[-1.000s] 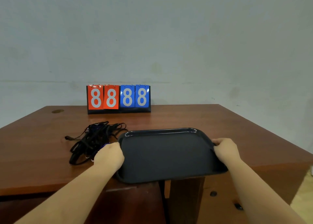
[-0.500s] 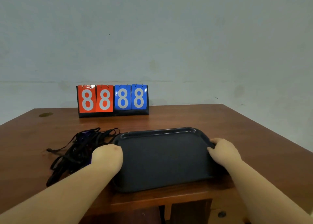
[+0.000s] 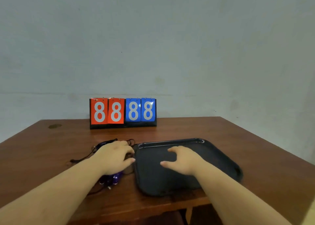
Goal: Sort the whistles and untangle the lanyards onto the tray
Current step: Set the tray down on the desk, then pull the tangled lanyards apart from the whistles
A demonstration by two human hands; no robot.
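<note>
A dark plastic tray [image 3: 216, 155] lies flat on the wooden table, right of centre. To its left is a tangle of black lanyards [image 3: 102, 145], with shiny purple whistles [image 3: 114, 179] showing at the pile's near end. My left hand [image 3: 115, 156] lies over the tangle and hides most of it, with its thumb stretched toward the tray's left rim. My right hand [image 3: 185, 160] is over the middle of the tray with fingers spread and relaxed, holding nothing.
A flip scoreboard [image 3: 123, 113] showing 88 in red and 88 in blue stands at the back of the table [image 3: 255, 156]. A grey wall is behind it. The table's near edge runs just below the tray.
Both hands have let go of the tray's side rims. The left hand moved left onto the lanyard tangle. The right hand moved in over the tray's middle. The tray now sits farther onto the table.
</note>
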